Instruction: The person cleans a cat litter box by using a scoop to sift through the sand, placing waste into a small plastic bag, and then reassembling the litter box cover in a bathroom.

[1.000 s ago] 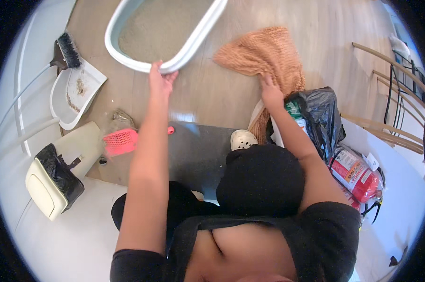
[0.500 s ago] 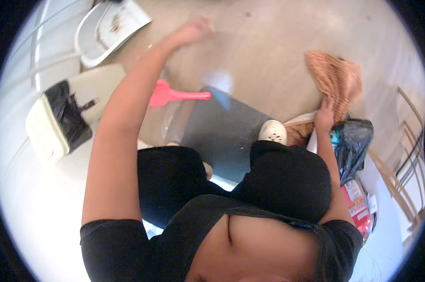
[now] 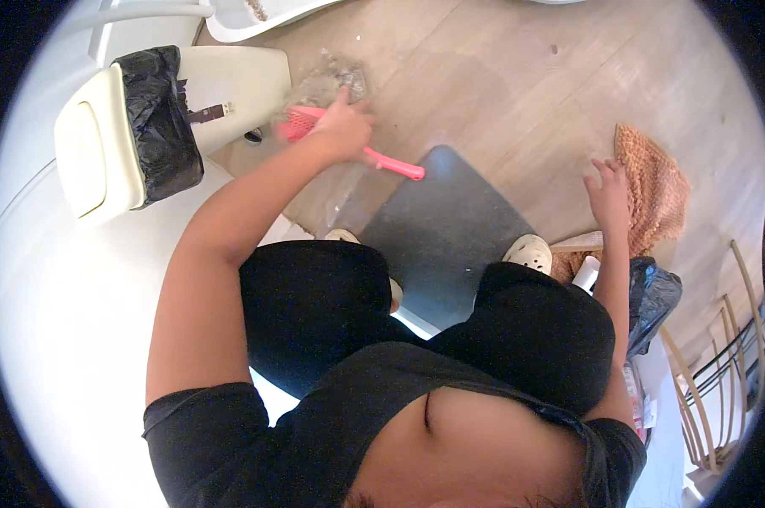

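My left hand point(image 3: 346, 131) is over a pink slotted scoop point(image 3: 395, 163), covering the middle of it. The scoop's handle sticks out to the right, and its basket shows to the left of my wrist. Beyond my fingers is a blurred, see-through greyish clump point(image 3: 327, 80); what it is, I cannot make out. Motion smears those fingers, so their grip is unclear. On the right, my right hand point(image 3: 609, 195) has its fingers apart and nothing in them, beside a crumpled orange-brown textured cloth point(image 3: 657, 190) on the floor.
A cream bin point(image 3: 234, 80) with a black liner point(image 3: 158, 135) lies on its side at left. A white tray point(image 3: 268, 19) is at the upper edge. Below is a dark grey mat point(image 3: 446, 229) between my shoes. A black bag point(image 3: 653, 296) and metal chair legs point(image 3: 729, 372) are at right.
My left hand has come back from farther out to over the scoop. The right hand has let go of the cloth and opened. The view has shifted and turned.
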The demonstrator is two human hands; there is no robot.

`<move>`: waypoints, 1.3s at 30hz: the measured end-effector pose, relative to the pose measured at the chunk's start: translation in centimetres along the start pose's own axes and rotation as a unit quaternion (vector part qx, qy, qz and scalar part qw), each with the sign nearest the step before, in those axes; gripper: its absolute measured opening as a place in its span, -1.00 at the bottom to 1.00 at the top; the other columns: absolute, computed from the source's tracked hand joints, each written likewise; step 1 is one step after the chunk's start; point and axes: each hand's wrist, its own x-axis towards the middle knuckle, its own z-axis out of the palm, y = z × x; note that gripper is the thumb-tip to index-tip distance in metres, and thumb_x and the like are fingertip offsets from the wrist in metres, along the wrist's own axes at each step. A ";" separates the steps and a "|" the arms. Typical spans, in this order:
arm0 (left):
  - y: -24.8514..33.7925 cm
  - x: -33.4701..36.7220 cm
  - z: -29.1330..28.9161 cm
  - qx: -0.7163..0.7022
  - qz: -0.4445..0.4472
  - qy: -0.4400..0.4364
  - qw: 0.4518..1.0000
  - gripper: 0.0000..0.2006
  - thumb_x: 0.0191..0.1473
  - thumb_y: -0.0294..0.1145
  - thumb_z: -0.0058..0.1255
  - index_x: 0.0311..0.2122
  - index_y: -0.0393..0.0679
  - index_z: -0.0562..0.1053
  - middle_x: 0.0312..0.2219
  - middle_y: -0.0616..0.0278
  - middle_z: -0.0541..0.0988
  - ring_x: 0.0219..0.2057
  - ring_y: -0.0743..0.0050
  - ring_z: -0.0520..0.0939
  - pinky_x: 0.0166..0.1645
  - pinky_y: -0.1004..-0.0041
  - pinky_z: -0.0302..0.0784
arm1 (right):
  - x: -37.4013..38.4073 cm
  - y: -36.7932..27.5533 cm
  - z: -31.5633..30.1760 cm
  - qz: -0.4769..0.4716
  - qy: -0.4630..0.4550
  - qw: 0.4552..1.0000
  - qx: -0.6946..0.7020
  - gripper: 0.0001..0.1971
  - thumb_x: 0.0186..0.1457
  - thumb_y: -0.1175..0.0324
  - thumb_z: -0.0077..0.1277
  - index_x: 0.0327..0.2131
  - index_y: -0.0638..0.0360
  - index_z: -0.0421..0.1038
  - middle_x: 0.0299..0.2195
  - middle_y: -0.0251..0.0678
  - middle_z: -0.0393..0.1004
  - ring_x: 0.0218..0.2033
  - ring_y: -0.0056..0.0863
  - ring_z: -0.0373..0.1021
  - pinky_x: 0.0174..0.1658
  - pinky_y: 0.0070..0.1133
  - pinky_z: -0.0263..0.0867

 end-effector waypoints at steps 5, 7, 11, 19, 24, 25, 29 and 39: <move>-2.1 -1.8 3.6 0.023 -0.008 -0.028 0.999 -0.39 -0.14 0.33 -0.17 -0.25 0.00 0.55 -0.11 0.35 0.47 0.15 0.33 0.22 0.23 -0.08 -0.18 | -0.5 -0.8 1.9 0.019 -0.058 0.998 0.015 -0.64 0.01 0.20 -0.01 -0.09 0.07 0.39 -0.03 -0.11 0.28 -0.05 -0.13 0.28 0.00 -0.36 0.22; -2.6 -2.3 6.3 0.043 0.005 -0.018 0.999 -0.42 -0.15 0.30 -0.11 -0.24 0.01 0.55 -0.11 0.37 0.47 0.16 0.34 0.21 0.26 -0.04 -0.24 | -0.4 -1.4 2.1 -0.015 -0.061 0.998 0.004 -0.68 0.02 0.23 -0.04 -0.13 0.07 0.41 -0.07 -0.12 0.31 -0.11 -0.13 0.32 -0.04 -0.34 0.24; -2.7 -2.1 8.3 0.139 0.066 -0.040 0.987 -0.49 -0.14 0.17 -0.05 -0.15 0.04 0.50 -0.07 0.41 0.44 0.17 0.34 0.20 0.29 0.00 -0.38 | -0.9 -3.4 2.1 -0.093 -0.094 0.991 -0.030 -0.81 0.03 0.32 -0.09 -0.27 0.10 0.44 -0.15 -0.12 0.36 -0.24 -0.11 0.37 -0.14 -0.28 0.28; 4.5 -8.7 3.4 -0.054 -0.040 0.200 0.978 -0.59 -0.08 -0.08 0.01 -0.10 0.03 0.44 0.01 0.37 0.36 0.14 0.47 0.23 0.27 0.00 -0.29 | -4.7 -7.6 -7.6 0.041 -0.112 0.993 0.018 -0.81 -0.05 0.35 -0.06 -0.30 0.12 0.35 -0.16 -0.09 0.35 -0.25 -0.04 0.35 -0.19 -0.25 0.29; 9.8 -20.5 -6.9 -0.474 -0.268 0.228 0.807 -0.67 -0.12 -0.20 0.09 -0.19 -0.03 0.47 -0.14 0.22 0.47 0.00 0.32 0.40 0.17 0.15 0.06 | -11.6 -7.3 -16.7 -0.164 0.117 0.977 -0.071 -0.62 -0.16 0.33 0.08 -0.16 0.06 0.36 -0.25 -0.16 0.43 -0.27 -0.13 0.39 -0.18 -0.32 0.30; 11.3 -23.0 -7.5 -0.565 -0.285 0.258 0.731 -0.70 -0.11 -0.24 0.07 -0.20 -0.06 0.47 -0.20 0.19 0.49 -0.06 0.28 0.43 0.11 0.20 0.14 | -12.2 -7.7 -18.6 -0.155 0.095 0.983 0.027 -0.61 -0.16 0.33 0.10 -0.16 0.06 0.36 -0.28 -0.17 0.45 -0.27 -0.17 0.40 -0.17 -0.34 0.30; 17.2 -35.3 -10.5 -0.678 -0.314 0.341 0.570 -0.78 -0.07 -0.32 0.05 -0.28 -0.14 0.47 -0.31 0.11 0.52 -0.20 0.18 0.51 -0.07 0.32 0.36 | -14.0 -8.2 -25.8 0.054 -0.121 0.950 0.281 -0.68 -0.08 0.30 0.10 -0.20 0.10 0.38 -0.41 -0.16 0.46 -0.27 -0.18 0.39 -0.12 -0.40 0.25; 36.6 -67.5 -8.0 -0.744 -0.520 0.194 0.372 -0.43 -0.01 0.17 -0.11 -0.16 -0.21 0.42 -0.23 -0.02 0.52 -0.16 0.11 0.52 -0.08 0.27 0.37 | -19.5 -20.9 -40.6 -0.179 -0.198 0.962 0.055 -0.66 0.13 0.09 -0.16 -0.43 0.20 0.36 -0.58 -0.23 0.35 -0.52 -0.45 0.29 -0.34 -0.47 0.25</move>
